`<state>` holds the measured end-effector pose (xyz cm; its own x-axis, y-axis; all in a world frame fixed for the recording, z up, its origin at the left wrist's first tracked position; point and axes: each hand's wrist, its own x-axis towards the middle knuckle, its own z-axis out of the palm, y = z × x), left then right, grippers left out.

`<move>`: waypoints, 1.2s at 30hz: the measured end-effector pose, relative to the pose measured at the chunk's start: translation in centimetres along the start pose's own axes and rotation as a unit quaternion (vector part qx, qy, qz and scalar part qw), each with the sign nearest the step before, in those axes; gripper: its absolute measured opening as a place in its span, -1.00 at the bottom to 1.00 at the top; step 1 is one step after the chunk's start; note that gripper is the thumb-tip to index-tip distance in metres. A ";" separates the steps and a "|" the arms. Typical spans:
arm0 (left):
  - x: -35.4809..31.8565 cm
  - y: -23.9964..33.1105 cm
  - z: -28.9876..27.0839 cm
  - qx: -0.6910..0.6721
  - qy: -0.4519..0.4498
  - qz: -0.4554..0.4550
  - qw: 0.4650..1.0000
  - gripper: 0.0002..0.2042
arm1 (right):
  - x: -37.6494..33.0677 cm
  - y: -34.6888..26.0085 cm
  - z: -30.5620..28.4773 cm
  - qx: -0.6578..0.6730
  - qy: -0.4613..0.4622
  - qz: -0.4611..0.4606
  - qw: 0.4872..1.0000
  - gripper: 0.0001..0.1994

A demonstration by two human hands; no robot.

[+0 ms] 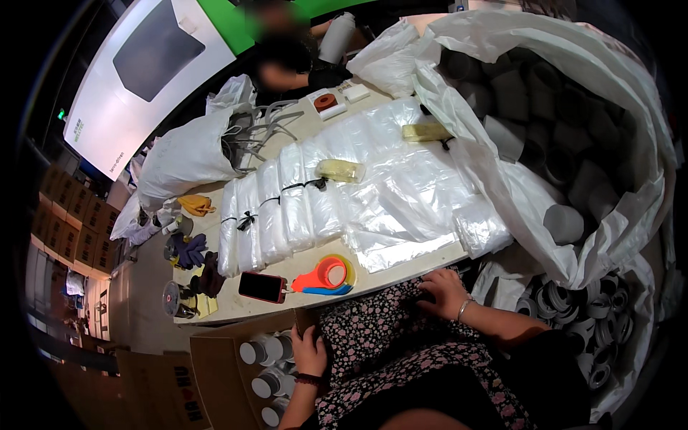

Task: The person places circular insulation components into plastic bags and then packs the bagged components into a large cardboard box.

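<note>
My left hand rests at the edge of an open cardboard box, its fingers stretched and a little apart. Inside that box stand several grey cylindrical pieces with white round ends. My right hand lies with loosely spread fingers on the flowered apron, close to the table's front edge; it holds nothing. Just beyond it, flat bundles of clear plastic bags cover the table, some tied with black string. Orange, yellow and blue tape rings lie near the front edge, beside a phone.
To the right, a large white sack holds grey pipe fittings; grey rings fill another sack below. Gloves lie at the table's left end. Across the table, a co-worker's gloved hand is near a grey cylinder.
</note>
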<state>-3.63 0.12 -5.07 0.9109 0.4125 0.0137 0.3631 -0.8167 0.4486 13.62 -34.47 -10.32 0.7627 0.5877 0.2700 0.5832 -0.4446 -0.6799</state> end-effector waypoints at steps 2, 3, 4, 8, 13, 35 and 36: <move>0.0 0.1 0.1 0.002 -0.004 -0.010 1.000 -0.65 | 0.2 -0.2 -0.2 0.001 0.000 0.001 1.000 -0.60; 0.0 0.1 0.1 0.003 -0.006 -0.014 1.000 -0.65 | 0.2 -0.4 -0.4 0.004 0.000 0.004 1.000 -0.60; 0.1 0.2 0.1 0.002 -0.003 -0.009 1.000 -0.66 | 0.3 -0.6 -0.7 0.006 0.002 0.009 1.000 -0.61; 0.0 0.3 0.1 0.007 -0.001 -0.005 1.000 -0.67 | 0.1 -0.3 -0.7 -0.002 0.001 0.014 1.000 -0.61; 0.0 0.5 0.0 0.020 -0.004 -0.008 1.000 -0.68 | -0.2 1.0 0.5 0.003 0.025 0.014 1.000 -0.61; 0.0 0.8 -0.1 0.031 -0.003 -0.014 0.999 -0.72 | -0.5 1.8 1.5 -0.103 0.040 0.005 0.994 -0.65; 0.0 0.8 -0.1 0.021 -0.005 -0.016 1.000 -0.73 | 0.6 -0.7 -0.7 -0.097 0.020 0.006 0.995 -0.65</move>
<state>-3.41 -0.47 -4.60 0.9003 0.4351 -0.0102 0.4006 -0.8193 0.4101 13.85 -34.23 -9.21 0.7783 0.5562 0.2912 0.6137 -0.5760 -0.5400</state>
